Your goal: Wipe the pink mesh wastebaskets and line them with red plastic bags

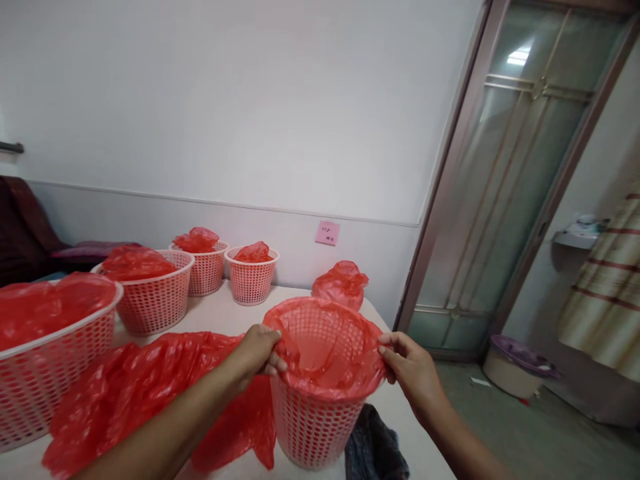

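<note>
A white perforated basket (315, 427) stands upright on the table, lined with a red plastic bag (320, 340) whose edge is folded out over the rim. At the rim's left side, my left hand (260, 350) pinches the bag's edge between thumb and fingers. Opposite it, my right hand (407, 363) grips the same edge at the right side of the rim. Under my left forearm lies a heap of loose red plastic bags (165, 373). A dark cloth (375, 447) rests beside the basket's base, below my right hand.
Several baskets with red bags, including a large one (60, 373) and a small one (251, 280), stand along the left and back of the table (290, 293). A bunched red bag (343, 283) sits behind the lined basket. A purple-lined bin (515, 377) is on the floor near the glass door (515, 167).
</note>
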Demonstrator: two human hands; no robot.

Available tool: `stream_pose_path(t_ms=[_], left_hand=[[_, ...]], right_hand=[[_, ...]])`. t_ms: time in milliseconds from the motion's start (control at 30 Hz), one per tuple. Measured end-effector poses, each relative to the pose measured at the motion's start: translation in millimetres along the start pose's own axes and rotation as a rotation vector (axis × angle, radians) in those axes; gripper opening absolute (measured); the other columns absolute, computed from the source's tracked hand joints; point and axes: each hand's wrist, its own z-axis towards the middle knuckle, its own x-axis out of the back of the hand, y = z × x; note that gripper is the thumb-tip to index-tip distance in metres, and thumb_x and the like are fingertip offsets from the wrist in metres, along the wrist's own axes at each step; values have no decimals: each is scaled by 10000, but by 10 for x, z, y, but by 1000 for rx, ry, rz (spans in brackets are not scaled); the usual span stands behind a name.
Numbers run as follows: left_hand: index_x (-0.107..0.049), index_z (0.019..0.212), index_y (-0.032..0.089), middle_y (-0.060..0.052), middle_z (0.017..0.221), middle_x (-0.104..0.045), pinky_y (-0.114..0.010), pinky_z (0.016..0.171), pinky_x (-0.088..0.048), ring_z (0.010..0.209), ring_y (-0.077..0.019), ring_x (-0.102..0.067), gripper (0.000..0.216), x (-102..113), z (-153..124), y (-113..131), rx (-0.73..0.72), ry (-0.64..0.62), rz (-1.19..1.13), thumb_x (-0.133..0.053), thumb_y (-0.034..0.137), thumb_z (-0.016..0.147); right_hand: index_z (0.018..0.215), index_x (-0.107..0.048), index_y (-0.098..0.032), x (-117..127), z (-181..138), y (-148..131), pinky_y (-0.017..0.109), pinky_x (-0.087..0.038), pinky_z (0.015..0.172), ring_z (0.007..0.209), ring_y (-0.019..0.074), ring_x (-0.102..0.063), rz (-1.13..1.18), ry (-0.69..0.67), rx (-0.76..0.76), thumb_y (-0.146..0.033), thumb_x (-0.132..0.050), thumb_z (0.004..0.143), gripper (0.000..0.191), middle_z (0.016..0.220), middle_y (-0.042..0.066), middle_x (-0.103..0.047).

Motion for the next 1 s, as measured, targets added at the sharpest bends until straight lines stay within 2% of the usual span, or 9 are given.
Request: stream_pose_path(t_ms=[133,333,400,433,533,600,767,833,1000], left_hand=[[-477,746,195,-2,549,-660,-191,513,-482,532,-117,-674,158,17,-5,-78,-11,-48,-111,-542,296,848],[-459,769,206,40,544,-627,-180,397,-399,457,-144,-663,332,-93,-169,-233,-30,-160,-90,-748,357,700],[-500,960,190,53,571,-637,-184,374,-380,423,-143,-650,407,-118,-209,-268,-35,-158,-88,-761,350,691],[-474,1120,176,51,588,-649,-193,376,-391,421,-149,-652,538,-121,-216,-286,-35,-147,-91,-758,349,697],[-161,1457,129,44,600,-663,-210,403,-421,445,-163,-665,972,-104,-189,-356,-64,-119,-120,-744,361,714],[-96,1494,116,47,567,-649,-206,406,-413,451,-163,-661,1073,-93,-157,-400,-112,-124,-147,-754,404,698],[-194,1482,132,10,603,-679,-218,520,-476,533,-136,-652,1011,-124,-172,-411,-222,-196,-180,-736,485,703],[-247,1455,119,3,615,-682,-217,528,-472,537,-126,-630,966,-141,-212,-385,-242,-226,-177,-736,475,702],[-280,1429,123,16,556,-670,-233,490,-462,478,-148,-616,931,-152,-262,-288,-272,-78,-159,-722,461,682]], right_hand=[[786,-614,-186,7,36,-16,227,-369,397,402,86,-463,167,57,37,-297,-728,589,253,552,-66,-576],[789,-623,-187,-26,-4,1,171,-406,432,493,67,-509,534,85,-105,-264,-839,525,350,624,-50,-617],[836,-640,-180,-23,-61,1,160,-430,455,532,65,-535,537,36,-130,-277,-862,529,391,677,-41,-640],[878,-643,-180,-15,-93,2,160,-435,457,531,65,-538,522,-8,-132,-294,-865,549,412,685,-41,-644],[989,-630,-189,27,-180,8,173,-422,424,460,67,-511,477,-153,-130,-337,-841,628,444,622,-55,-621],[1008,-627,-193,61,-203,18,182,-408,398,405,66,-477,485,-192,-142,-345,-831,643,445,569,-70,-591],[916,-648,-192,132,-156,63,162,-373,373,441,60,-485,593,-27,-180,-267,-858,553,425,639,-48,-633],[895,-649,-193,150,-153,77,158,-362,370,447,61,-485,602,-13,-192,-260,-854,549,408,630,-46,-628],[931,-623,-189,138,-213,59,163,-301,346,367,46,-403,548,-81,-194,-304,-834,589,418,556,-65,-593]])
